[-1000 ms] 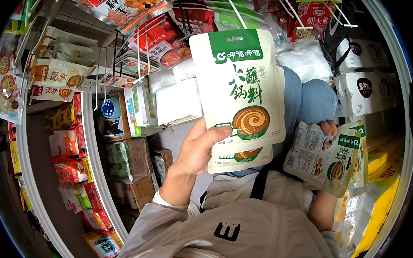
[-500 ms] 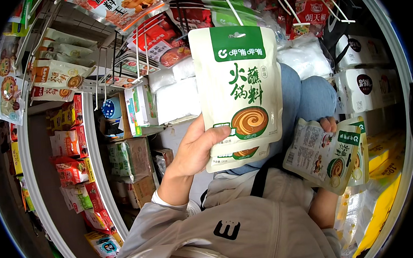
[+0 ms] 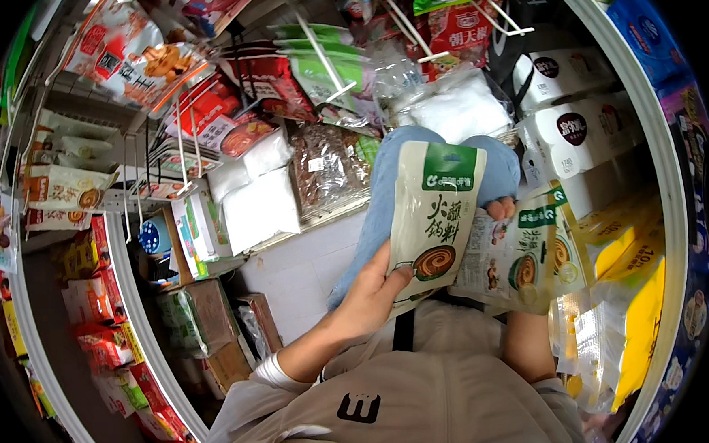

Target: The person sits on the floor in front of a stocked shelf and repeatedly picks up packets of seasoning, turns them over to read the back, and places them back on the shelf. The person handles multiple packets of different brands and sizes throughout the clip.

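In my left hand [image 3: 373,295] is a cream sauce pouch [image 3: 421,225] with a green top band and a picture of brown swirled sauce in a bowl. My thumb presses on its lower front, and another pouch's edge shows beneath it. My right hand [image 3: 500,208] holds a fan of similar pouches [image 3: 495,266] over my lap, one with its printed side up. Only the fingertips of that hand show past the pouches' upper edge; the rest is behind them. The left pouch overlaps the side of the right-hand ones.
Metal display hooks [image 3: 324,53] with hanging seasoning packets stand ahead. White bags [image 3: 261,211] lie on a low shelf beyond my knees. Paper roll packs [image 3: 576,127] and yellow packages [image 3: 637,326] are on the right. A side rack [image 3: 109,318] of red packets runs along the left.
My left hand has moved down and right, bringing its tilted pouch against those in my right hand. The view has shifted, showing more shelf beyond my knees.
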Available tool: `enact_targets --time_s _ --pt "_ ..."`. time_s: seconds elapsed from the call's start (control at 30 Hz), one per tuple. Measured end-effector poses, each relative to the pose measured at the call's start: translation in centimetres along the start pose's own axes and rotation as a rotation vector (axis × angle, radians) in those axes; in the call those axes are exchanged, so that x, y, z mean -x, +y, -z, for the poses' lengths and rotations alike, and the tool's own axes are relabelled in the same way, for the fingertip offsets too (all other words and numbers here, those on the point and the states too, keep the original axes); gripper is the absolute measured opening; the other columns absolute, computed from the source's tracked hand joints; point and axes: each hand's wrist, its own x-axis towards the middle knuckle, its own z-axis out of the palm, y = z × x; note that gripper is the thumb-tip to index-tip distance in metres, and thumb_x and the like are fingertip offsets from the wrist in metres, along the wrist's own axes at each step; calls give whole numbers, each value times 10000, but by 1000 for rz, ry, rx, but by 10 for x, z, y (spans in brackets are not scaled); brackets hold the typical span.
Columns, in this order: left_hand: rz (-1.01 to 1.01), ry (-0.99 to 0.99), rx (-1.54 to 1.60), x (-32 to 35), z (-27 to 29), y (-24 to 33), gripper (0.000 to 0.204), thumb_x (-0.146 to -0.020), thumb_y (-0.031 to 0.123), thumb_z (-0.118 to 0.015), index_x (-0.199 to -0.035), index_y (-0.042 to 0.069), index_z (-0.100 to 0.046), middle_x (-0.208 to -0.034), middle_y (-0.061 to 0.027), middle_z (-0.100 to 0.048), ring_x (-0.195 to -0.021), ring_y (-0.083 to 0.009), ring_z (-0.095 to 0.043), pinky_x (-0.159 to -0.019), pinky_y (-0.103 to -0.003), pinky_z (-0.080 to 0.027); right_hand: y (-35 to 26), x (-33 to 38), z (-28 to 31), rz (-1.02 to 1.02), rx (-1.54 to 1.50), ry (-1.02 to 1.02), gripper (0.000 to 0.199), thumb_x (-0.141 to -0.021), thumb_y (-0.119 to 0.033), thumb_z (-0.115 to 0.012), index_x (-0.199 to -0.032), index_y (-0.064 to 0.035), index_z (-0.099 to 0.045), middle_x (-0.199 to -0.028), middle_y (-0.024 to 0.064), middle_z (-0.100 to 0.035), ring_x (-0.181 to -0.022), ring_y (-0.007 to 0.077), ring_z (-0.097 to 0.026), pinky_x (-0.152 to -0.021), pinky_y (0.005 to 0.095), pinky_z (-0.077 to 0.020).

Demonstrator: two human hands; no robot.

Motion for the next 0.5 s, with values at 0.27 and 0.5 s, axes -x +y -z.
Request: enact_targets --time_s 0.27,0.5 --pt "-282 -64 -361 -8 -12 2 690 -901 37 -646 -1486 -13 -284 -1392 -182 -479 -1309 -255 -444 -1091 -332 -342 28 -13 -9 25 37 95 379 -988 -391 -455 -1212 -93 -525 -1188 115 -533 -1088 237 -486 -996 371 -370" --pt "-167 150 1 -14 2 -11 602 -911 90 -690 -1409 -5 -365 -1300 -100 -550 -1173 -175 -531 -1004 -328 -432 41 -62 -68 -236 176 825 258 -904 -201 -544 -1062 -7 -606 -948 102 -614 -789 209 -595 -711 333 -528"
